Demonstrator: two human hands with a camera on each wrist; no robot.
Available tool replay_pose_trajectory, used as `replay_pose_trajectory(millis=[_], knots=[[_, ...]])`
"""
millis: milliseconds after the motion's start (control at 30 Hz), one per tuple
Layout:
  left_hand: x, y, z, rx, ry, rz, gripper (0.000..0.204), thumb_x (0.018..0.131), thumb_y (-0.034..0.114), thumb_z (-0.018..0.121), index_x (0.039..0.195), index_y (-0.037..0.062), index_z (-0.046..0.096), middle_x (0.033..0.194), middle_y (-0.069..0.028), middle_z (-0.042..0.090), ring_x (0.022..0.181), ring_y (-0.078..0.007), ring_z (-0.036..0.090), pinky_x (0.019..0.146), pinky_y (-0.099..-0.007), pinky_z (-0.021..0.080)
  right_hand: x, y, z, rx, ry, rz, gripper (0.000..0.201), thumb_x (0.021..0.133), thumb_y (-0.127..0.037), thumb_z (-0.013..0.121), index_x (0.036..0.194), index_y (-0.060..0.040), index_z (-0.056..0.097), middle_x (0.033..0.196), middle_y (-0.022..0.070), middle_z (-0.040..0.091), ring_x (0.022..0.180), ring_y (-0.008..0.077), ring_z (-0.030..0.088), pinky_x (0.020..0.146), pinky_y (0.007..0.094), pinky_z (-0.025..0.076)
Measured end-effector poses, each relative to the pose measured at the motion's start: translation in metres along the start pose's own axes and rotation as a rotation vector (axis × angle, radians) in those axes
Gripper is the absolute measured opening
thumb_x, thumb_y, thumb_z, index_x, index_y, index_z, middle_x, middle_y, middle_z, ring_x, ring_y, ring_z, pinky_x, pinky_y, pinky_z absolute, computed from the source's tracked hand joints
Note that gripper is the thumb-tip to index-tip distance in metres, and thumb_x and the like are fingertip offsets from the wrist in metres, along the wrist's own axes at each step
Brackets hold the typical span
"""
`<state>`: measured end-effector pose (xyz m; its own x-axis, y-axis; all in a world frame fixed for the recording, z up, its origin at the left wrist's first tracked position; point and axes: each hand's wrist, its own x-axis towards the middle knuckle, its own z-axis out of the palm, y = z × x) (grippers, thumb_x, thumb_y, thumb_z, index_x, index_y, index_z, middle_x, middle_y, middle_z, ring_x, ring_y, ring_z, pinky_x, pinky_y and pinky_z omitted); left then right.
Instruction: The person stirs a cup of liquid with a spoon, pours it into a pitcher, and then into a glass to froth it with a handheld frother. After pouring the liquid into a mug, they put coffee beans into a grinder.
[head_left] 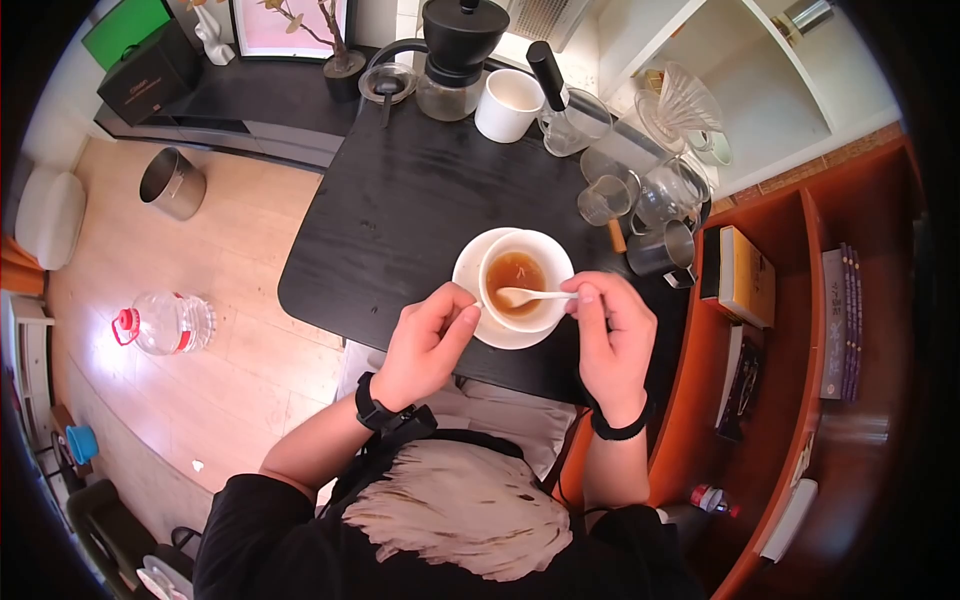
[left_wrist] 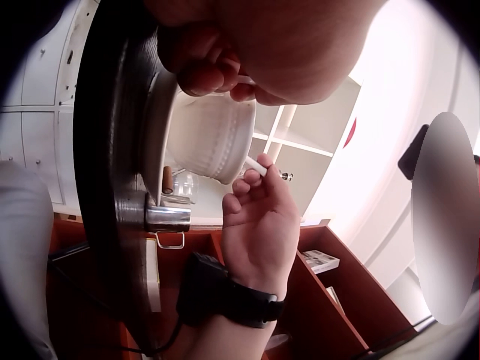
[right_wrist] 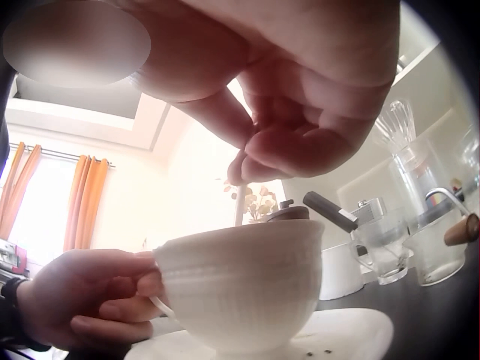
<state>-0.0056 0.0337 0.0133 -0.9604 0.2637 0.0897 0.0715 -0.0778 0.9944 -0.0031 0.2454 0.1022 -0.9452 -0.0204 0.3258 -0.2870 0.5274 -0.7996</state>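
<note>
A white cup (head_left: 525, 318) of brown liquid stands on a white saucer (head_left: 470, 262) near the table's front edge. My left hand (head_left: 432, 338) pinches the cup's handle at its left side; in the right wrist view the left hand (right_wrist: 97, 296) has its fingertips at the handle. With thumb and fingers my right hand (head_left: 612, 335) pinches the end of a white spoon (head_left: 545, 295), whose bowl lies in the liquid. The left wrist view shows the ribbed cup (left_wrist: 206, 139) and the right hand (left_wrist: 261, 225) on the spoon's end. Small dark specks lie on the saucer (right_wrist: 352, 334) in the right wrist view.
Behind the cup on the black table (head_left: 400, 210) stand a white mug (head_left: 508, 106), a grinder (head_left: 462, 45), and several glass vessels. A metal pitcher (head_left: 660, 250) is at the right edge, beside a brown shelf (head_left: 690, 400). A large bottle (head_left: 170, 323) lies on the floor.
</note>
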Motion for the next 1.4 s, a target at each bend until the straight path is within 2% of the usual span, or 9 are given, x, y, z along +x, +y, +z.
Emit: replay_pose_trajectory(millis=[67, 233, 433, 500, 967, 1033, 1233, 1333, 1400], knots=[[-0.001, 0.000, 0.000, 0.009, -0.001, 0.009, 0.016, 0.108, 0.013, 0.053, 0.096, 0.0028, 0.055, 0.062, 0.0049, 0.050, 0.051, -0.0011, 0.042, 0.047, -0.0215, 0.032, 0.001, 0.003, -0.002, -0.077, 0.120, 0.064, 0.012, 0.101, -0.004, 0.061, 0.104, -0.0013, 0.073, 0.084, 0.0083, 0.067, 0.070, 0.0123, 0.065, 0.063, 0.0246, 0.049], [0.000, -0.001, 0.000, 0.014, -0.005, 0.004, 0.016, 0.108, 0.013, 0.053, 0.096, 0.0026, 0.056, 0.062, 0.0047, 0.050, 0.051, -0.0011, 0.042, 0.047, -0.0214, 0.033, 0.001, -0.002, 0.000, -0.070, 0.058, 0.006, 0.012, 0.101, -0.005, 0.061, 0.102, -0.0016, 0.072, 0.084, 0.0081, 0.068, 0.070, 0.0137, 0.065, 0.063, 0.0266, 0.049], [0.000, -0.001, 0.000, 0.022, 0.004, 0.001, 0.016, 0.108, 0.013, 0.054, 0.096, 0.0025, 0.056, 0.063, 0.0049, 0.050, 0.052, -0.0010, 0.043, 0.047, -0.0213, 0.033, 0.003, 0.009, 0.001, -0.091, 0.152, -0.031, 0.012, 0.101, -0.005, 0.061, 0.101, -0.0017, 0.072, 0.084, 0.0088, 0.068, 0.070, 0.0156, 0.064, 0.064, 0.0275, 0.049], [-0.001, -0.002, 0.001, 0.008, 0.003, -0.005, 0.016, 0.108, 0.013, 0.054, 0.096, 0.0026, 0.056, 0.063, 0.0050, 0.050, 0.052, -0.0010, 0.043, 0.047, -0.0213, 0.033, 0.001, -0.003, -0.003, -0.083, 0.010, -0.008, 0.012, 0.101, -0.003, 0.060, 0.103, -0.0010, 0.071, 0.085, 0.0089, 0.067, 0.070, 0.0132, 0.065, 0.063, 0.0248, 0.049], [0.000, -0.001, 0.002, 0.002, 0.010, -0.009, 0.016, 0.108, 0.012, 0.054, 0.096, 0.0026, 0.056, 0.063, 0.0050, 0.050, 0.051, -0.0010, 0.042, 0.047, -0.0211, 0.032, 0.005, 0.006, 0.002, -0.138, 0.158, 0.007, 0.011, 0.100, -0.003, 0.062, 0.104, -0.0027, 0.072, 0.084, 0.0075, 0.067, 0.067, 0.0137, 0.062, 0.061, 0.0264, 0.048], [-0.001, 0.004, 0.002, -0.023, 0.036, -0.070, 0.012, 0.105, 0.011, 0.058, 0.097, 0.0016, 0.058, 0.065, 0.0029, 0.050, 0.059, -0.0028, 0.040, 0.054, -0.0234, 0.034, 0.007, -0.001, 0.004, -0.108, 0.095, -0.047, 0.011, 0.101, -0.005, 0.061, 0.101, -0.0023, 0.072, 0.083, 0.0079, 0.067, 0.066, 0.0138, 0.061, 0.061, 0.0272, 0.048], [0.000, 0.005, 0.004, -0.070, 0.086, -0.073, 0.011, 0.107, 0.013, 0.055, 0.104, 0.0030, 0.055, 0.065, 0.0036, 0.052, 0.054, -0.0019, 0.042, 0.050, -0.0225, 0.034, 0.005, 0.003, 0.003, -0.117, 0.147, -0.009, 0.011, 0.100, -0.003, 0.062, 0.103, -0.0028, 0.072, 0.081, 0.0082, 0.066, 0.068, 0.0168, 0.063, 0.062, 0.0280, 0.049], [0.000, 0.002, 0.004, -0.094, 0.077, -0.075, 0.010, 0.108, 0.013, 0.053, 0.106, 0.0034, 0.054, 0.064, 0.0042, 0.051, 0.052, -0.0017, 0.043, 0.049, -0.0221, 0.035, 0.006, -0.006, -0.001, -0.115, 0.007, -0.063, 0.011, 0.099, -0.003, 0.061, 0.102, -0.0033, 0.072, 0.081, 0.0082, 0.066, 0.068, 0.0177, 0.064, 0.062, 0.0293, 0.049], [0.000, 0.004, 0.004, -0.100, 0.076, -0.076, 0.010, 0.108, 0.013, 0.053, 0.106, 0.0034, 0.054, 0.064, 0.0044, 0.051, 0.052, -0.0016, 0.043, 0.049, -0.0219, 0.035, 0.005, -0.001, -0.003, -0.130, 0.038, -0.061, 0.011, 0.099, -0.003, 0.062, 0.102, -0.0036, 0.073, 0.080, 0.0079, 0.066, 0.067, 0.0176, 0.063, 0.061, 0.0289, 0.048]])
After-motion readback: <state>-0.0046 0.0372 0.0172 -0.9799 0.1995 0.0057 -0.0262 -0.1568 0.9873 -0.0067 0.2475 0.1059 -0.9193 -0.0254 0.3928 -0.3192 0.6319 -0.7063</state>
